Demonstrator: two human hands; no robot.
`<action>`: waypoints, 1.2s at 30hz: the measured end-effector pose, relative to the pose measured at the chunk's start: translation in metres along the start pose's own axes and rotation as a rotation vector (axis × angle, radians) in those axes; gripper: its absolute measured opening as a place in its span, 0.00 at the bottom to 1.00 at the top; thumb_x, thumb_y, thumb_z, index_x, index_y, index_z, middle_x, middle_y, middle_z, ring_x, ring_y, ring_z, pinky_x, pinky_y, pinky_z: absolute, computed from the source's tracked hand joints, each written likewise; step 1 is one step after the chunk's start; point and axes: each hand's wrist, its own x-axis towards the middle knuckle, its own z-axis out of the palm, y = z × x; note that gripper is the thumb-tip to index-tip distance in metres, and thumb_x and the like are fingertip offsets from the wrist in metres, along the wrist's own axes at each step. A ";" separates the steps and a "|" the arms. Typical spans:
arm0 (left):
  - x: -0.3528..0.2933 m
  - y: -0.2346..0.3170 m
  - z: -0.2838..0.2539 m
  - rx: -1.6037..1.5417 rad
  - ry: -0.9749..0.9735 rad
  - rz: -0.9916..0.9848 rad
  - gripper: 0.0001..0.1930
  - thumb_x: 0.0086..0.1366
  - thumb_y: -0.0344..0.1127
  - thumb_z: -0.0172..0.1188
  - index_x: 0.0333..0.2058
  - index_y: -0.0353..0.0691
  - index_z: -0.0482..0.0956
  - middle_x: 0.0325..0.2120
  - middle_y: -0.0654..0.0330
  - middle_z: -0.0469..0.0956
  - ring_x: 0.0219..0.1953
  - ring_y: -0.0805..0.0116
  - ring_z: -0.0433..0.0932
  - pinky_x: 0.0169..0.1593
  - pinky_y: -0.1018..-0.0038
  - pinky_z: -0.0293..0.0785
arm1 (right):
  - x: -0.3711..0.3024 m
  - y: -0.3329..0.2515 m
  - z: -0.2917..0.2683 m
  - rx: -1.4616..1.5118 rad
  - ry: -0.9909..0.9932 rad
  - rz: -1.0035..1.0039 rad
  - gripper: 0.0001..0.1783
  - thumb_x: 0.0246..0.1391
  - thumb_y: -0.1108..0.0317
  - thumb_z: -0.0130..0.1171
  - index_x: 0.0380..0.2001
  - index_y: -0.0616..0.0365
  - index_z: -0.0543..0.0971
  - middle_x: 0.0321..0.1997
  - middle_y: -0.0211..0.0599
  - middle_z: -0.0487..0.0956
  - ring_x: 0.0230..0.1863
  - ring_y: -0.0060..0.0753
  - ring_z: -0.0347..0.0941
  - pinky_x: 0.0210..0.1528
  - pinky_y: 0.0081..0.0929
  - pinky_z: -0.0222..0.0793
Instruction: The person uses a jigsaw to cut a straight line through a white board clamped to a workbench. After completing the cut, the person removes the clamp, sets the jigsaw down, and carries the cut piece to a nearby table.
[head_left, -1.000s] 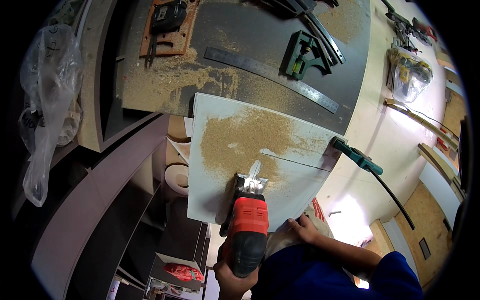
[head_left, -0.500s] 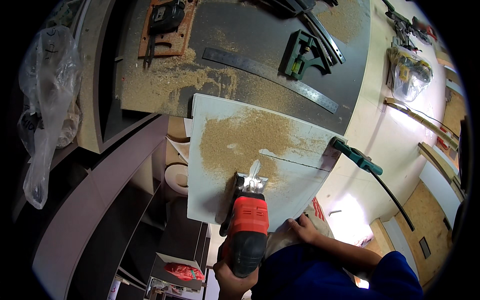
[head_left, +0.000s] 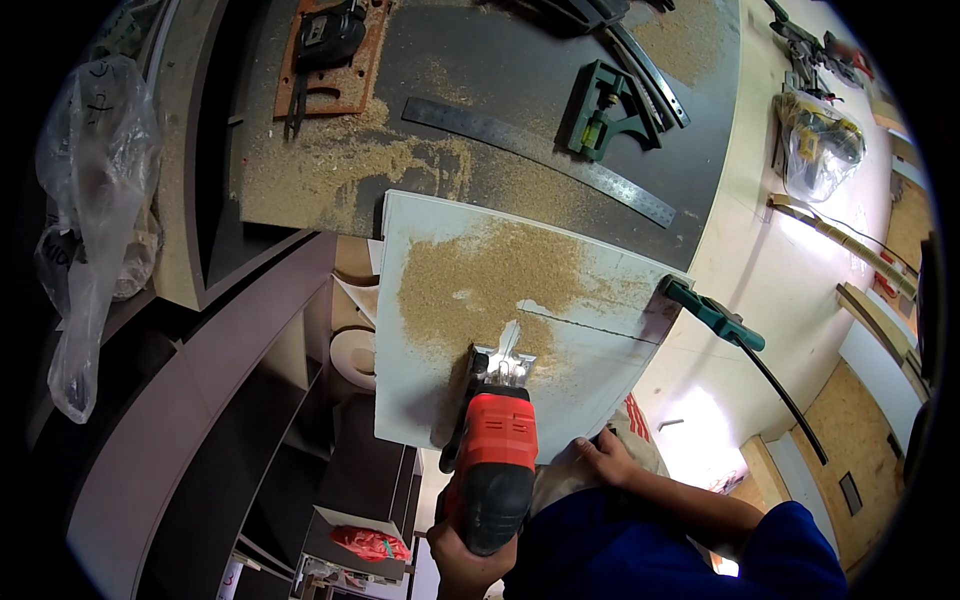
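My left hand (head_left: 468,562) is wrapped round the rear of a red and black jigsaw (head_left: 500,430). Its metal foot rests on a white board (head_left: 420,390), with a bright light at the front. Light brown sawdust (head_left: 490,275) covers much of the board, and a thin dark cut line runs toward its right edge. A green and black bar clamp (head_left: 715,315) grips the board's right corner. My right hand (head_left: 608,462) lies on beige trousers (head_left: 565,485) beside the board's near edge, thumb apart from the fingers, with no tool visible in it.
On the dark, dusty worktop (head_left: 480,60) lie a steel ruler (head_left: 530,150), a green square-like tool (head_left: 600,110) and a tape measure (head_left: 330,38). Plastic bags (head_left: 100,200) hang at left above dark cabinet panels (head_left: 190,430). A roll of tape (head_left: 352,358) sits beside the board.
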 end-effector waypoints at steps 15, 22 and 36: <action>0.003 0.007 -0.001 -0.007 -0.015 -0.036 0.18 0.44 0.29 0.72 0.36 0.32 0.81 0.29 0.50 0.82 0.31 0.55 0.85 0.39 0.68 0.79 | -0.002 -0.011 0.000 0.007 -0.010 0.013 0.28 0.67 0.56 0.54 0.57 0.69 0.66 0.58 0.50 0.76 0.61 0.41 0.70 0.65 0.35 0.62; -0.002 0.001 0.000 0.020 -0.006 -0.018 0.18 0.44 0.29 0.72 0.36 0.32 0.81 0.30 0.49 0.82 0.31 0.54 0.84 0.38 0.67 0.78 | -0.001 -0.007 0.000 0.034 -0.017 -0.002 0.27 0.67 0.57 0.54 0.59 0.68 0.65 0.59 0.48 0.75 0.62 0.39 0.68 0.65 0.34 0.61; 0.004 0.008 0.002 -0.008 0.010 0.000 0.22 0.44 0.29 0.72 0.40 0.31 0.80 0.33 0.49 0.82 0.33 0.54 0.85 0.40 0.68 0.78 | -0.003 -0.018 0.000 0.042 -0.023 0.005 0.27 0.67 0.59 0.54 0.59 0.69 0.65 0.59 0.48 0.75 0.62 0.40 0.68 0.66 0.34 0.61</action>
